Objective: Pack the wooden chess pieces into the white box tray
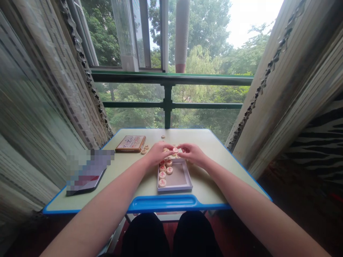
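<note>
Pale round Chinese chess pieces (175,150) with red characters lie just beyond an open shallow box (189,180), between my two hands. My left hand (158,152) curls its thumb and fingers around pieces on that side. From the right, my right hand (193,154) bends its thumb and forefinger against the same cluster, the fingertips close to the left ones. Inside the box, several red-marked pieces (162,175) line the left side in a column, and a second, shorter column starts beside it. My fingers hide part of the cluster.
A flat printed box lid (130,144) rests at the back left, with loose pieces (144,151) by its corner. Another piece (163,136) lies near the far edge. At left is a partly blurred tablet-like object (91,175). The table (214,178) has a blue rim.
</note>
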### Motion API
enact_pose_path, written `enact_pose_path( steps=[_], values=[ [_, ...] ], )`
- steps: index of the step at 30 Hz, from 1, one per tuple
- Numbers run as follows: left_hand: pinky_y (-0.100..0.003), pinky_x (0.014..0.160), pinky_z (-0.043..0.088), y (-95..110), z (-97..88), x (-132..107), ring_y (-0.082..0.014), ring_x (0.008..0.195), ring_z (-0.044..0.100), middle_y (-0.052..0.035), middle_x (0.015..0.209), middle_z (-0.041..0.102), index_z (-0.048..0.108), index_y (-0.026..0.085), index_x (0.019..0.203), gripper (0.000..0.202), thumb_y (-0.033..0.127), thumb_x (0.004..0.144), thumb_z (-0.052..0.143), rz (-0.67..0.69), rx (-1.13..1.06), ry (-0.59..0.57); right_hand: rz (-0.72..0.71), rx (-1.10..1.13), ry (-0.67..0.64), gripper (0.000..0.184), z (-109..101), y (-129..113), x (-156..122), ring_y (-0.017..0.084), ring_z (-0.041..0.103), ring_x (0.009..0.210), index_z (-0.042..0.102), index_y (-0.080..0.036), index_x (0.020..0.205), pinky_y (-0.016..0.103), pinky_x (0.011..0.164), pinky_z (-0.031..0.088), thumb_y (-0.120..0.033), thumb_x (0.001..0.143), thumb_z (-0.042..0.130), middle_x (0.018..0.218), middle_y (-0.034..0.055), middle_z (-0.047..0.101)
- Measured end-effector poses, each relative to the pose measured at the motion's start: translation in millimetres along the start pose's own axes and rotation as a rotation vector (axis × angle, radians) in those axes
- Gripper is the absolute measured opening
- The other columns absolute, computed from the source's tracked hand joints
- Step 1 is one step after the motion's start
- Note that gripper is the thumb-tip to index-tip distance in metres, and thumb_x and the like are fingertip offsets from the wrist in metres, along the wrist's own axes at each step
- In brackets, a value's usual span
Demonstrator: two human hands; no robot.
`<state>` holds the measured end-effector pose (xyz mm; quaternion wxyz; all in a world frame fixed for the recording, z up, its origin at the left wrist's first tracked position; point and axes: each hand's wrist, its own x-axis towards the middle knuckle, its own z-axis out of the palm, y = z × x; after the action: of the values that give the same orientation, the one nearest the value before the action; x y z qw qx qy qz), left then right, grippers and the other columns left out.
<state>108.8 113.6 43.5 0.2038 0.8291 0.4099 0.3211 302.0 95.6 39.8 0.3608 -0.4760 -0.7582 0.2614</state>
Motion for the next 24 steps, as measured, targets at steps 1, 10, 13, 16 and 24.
enact_pose_path(
  steps=[1,10,13,16,24],
  values=[
    [-0.030,0.080,0.045,1,-0.4,0,-0.0215,0.086,0.060,-0.0067,0.088,0.069,0.073,0.019,0.090,0.029,0.040,0.074,0.061,-0.011,-0.019,0.004,0.000,0.003,-0.005,0.034,-1,0,0,0.009,0.041,0.055,0.068,-0.014,0.093,0.021,0.051,0.033,-0.037,0.069,0.064,0.060,-0.0033,0.049],
    [-0.031,0.071,0.050,6,-8.2,-2,-0.0218,0.082,0.064,-0.0104,0.091,0.071,0.070,0.013,0.095,0.041,0.039,0.064,0.071,-0.183,-0.436,-0.113,-0.062,-0.026,-0.005,0.035,-8,-7,-6,0.010,0.045,0.059,0.068,-0.015,0.096,0.022,0.054,0.036,-0.041,0.073,0.061,0.065,-0.0009,0.056],
    [-0.030,0.070,0.049,6,-10.8,-2,-0.0209,0.079,0.064,-0.0091,0.089,0.071,0.070,0.014,0.095,0.039,0.039,0.065,0.070,-0.158,-0.388,-0.120,-0.087,-0.041,0.008,0.033,-7,-7,-7,0.010,0.046,0.060,0.068,-0.017,0.095,0.021,0.055,0.037,-0.040,0.074,0.061,0.067,-0.0003,0.057],
    [-0.030,0.070,0.048,8,-12.8,-3,-0.0210,0.079,0.063,-0.0074,0.086,0.071,0.072,0.017,0.092,0.034,0.040,0.067,0.069,-0.042,-0.190,-0.088,-0.095,-0.055,0.016,0.029,-6,-6,-6,0.009,0.044,0.057,0.069,-0.017,0.091,0.021,0.053,0.035,-0.038,0.073,0.063,0.064,-0.0011,0.055],
    [-0.031,0.080,0.044,20,-34.1,-19,-0.0219,0.087,0.060,-0.0068,0.090,0.070,0.073,0.022,0.090,0.026,0.040,0.074,0.063,0.152,0.062,-0.129,-0.203,-0.006,-0.026,0.022,0,-13,-12,0.009,0.041,0.056,0.070,-0.017,0.086,0.021,0.054,0.035,-0.033,0.073,0.065,0.059,-0.0027,0.049]
  ],
)
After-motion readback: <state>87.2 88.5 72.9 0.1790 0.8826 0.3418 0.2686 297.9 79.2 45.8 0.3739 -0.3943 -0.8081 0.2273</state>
